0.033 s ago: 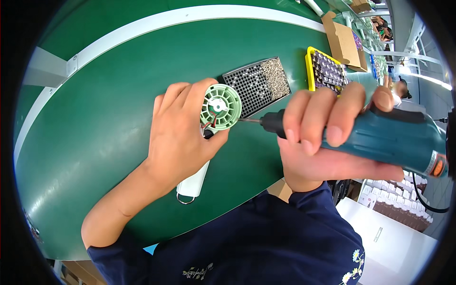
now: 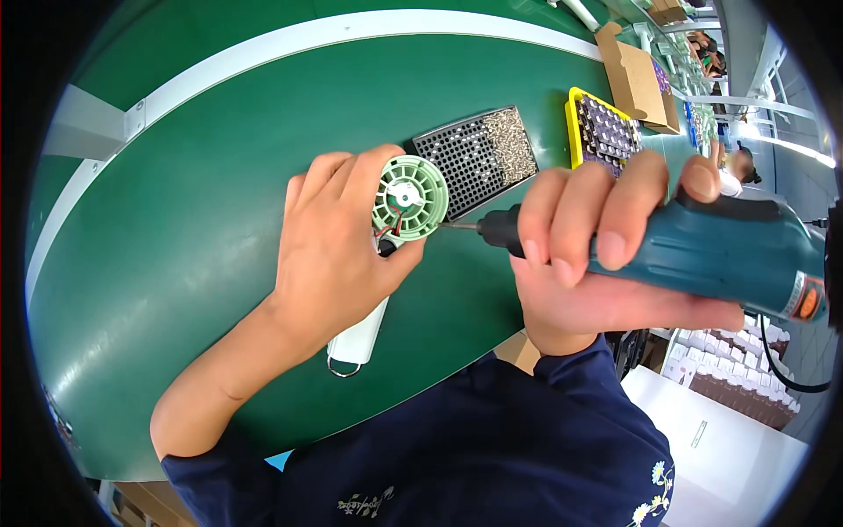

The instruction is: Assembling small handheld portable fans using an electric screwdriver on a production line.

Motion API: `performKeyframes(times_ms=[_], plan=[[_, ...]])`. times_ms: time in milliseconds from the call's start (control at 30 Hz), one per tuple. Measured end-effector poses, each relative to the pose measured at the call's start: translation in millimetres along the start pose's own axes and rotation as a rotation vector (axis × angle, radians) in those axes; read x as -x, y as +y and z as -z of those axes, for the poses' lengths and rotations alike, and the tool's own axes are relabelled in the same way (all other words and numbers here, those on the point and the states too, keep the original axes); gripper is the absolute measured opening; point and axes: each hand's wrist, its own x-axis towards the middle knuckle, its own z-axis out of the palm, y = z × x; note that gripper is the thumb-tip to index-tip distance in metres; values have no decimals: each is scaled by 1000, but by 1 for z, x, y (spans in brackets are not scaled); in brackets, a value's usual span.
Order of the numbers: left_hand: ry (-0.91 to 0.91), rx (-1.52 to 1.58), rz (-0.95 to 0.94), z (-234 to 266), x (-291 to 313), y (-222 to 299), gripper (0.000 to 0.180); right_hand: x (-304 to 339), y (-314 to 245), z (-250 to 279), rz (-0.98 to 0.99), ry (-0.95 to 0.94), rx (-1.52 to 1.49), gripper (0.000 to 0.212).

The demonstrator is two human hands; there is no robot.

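My left hand [image 2: 325, 233] is closed around the round, light-green slotted head of a handheld fan [image 2: 426, 195], whose open face is turned up. A white hub and thin red and black wires show inside it. Below the hand, the fan's white handle [image 2: 358, 335] ends in a metal ring. My right hand [image 2: 588, 241] grips a teal electric screwdriver [image 2: 711, 255], held nearly level and pointing left. Its thin bit [image 2: 460, 226] reaches the lower right rim of the green head; whether a screw sits at the tip is too small to tell.
Just beyond the fan head lies a black perforated screw tray [image 2: 457, 167], with loose screws [image 2: 511, 145] heaped at its right end. Farther right are a yellow-rimmed tray [image 2: 575, 132] of small parts and an open cardboard box [image 2: 634, 83]. A black cord [image 2: 773, 364] hangs at the right.
The screwdriver and my right hand have shifted slightly left, toward the fan head. My left hand and the fan have barely moved.
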Motion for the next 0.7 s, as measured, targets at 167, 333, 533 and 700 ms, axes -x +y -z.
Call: performKeyframes(times_ms=[167, 333, 533, 700], plan=[[21, 10, -15, 0, 2, -1, 59, 3, 8, 3, -51, -26, -25, 85], [14, 17, -31, 2, 0, 0, 60, 7, 14, 0, -115, 17, 26, 97], [77, 18, -52, -3, 5, -7, 62, 5, 31, -27, -403, 233, 444, 108], [34, 20, -50, -1, 2, -2, 61, 11, 38, -8, -155, 35, 6, 93]])
